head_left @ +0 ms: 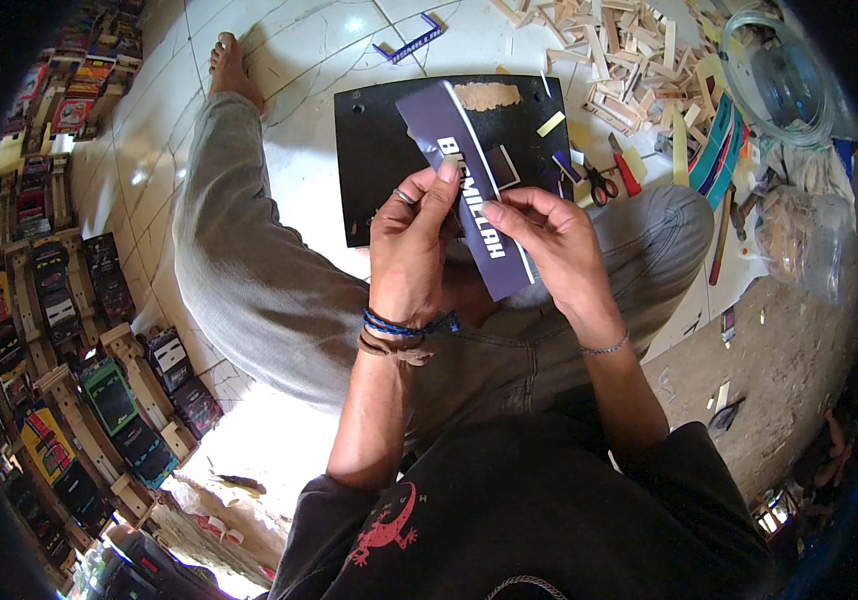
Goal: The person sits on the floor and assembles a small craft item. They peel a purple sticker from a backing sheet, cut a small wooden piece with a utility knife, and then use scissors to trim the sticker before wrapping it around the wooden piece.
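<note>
Head view: left hand [411,228] and right hand [555,238] pinch purple lettered strip [472,190], center frame; clear round plastic container [791,82] upper right, contents unclear.

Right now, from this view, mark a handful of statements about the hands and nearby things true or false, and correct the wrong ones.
1. The left hand and right hand both hold the purple strip. True.
2. The right hand holds scissors. False: the scissors lie to the right of the black board.
3. A ring is on the left hand. True.
4. The blue cord is on the right wrist. False: the blue cord is on the left wrist.
5. Wooden pieces lie heaped toward the upper right. True.
</note>
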